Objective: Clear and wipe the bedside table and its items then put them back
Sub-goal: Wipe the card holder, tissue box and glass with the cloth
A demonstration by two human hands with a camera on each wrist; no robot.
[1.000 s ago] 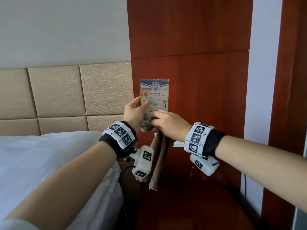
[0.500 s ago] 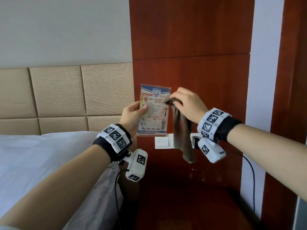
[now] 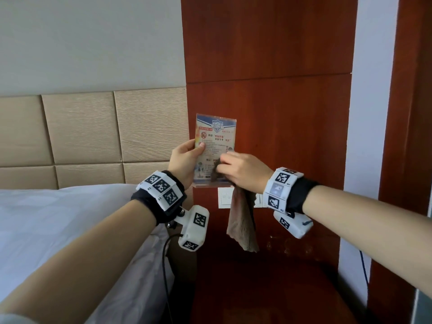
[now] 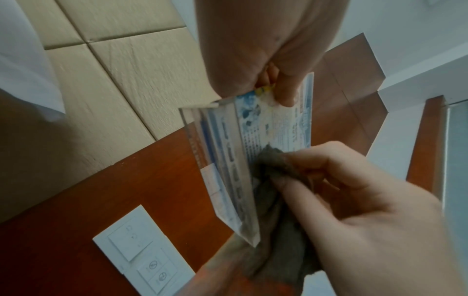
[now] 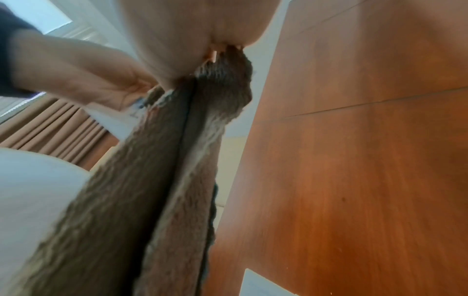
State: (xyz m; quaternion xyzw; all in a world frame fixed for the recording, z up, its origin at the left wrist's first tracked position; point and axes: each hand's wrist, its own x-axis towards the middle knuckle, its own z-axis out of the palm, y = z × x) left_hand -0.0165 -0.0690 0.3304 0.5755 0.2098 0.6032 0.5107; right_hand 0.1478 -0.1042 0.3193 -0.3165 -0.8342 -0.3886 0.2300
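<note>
Left hand (image 3: pixel 184 160) pinching upright sign holder (image 3: pixel 216 146), right hand (image 3: pixel 243 170) pressing cloth (image 3: pixel 242 220) against it

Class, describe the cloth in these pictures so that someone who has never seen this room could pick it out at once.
Find the red-brown wood panel right of the padded headboard. In front of it, the left hand holds up a clear acrylic sign stand. The cloth is gripped by the right hand against the stand's lower face: the only soft, brownish-grey, fuzzy thing dangling there.
</note>
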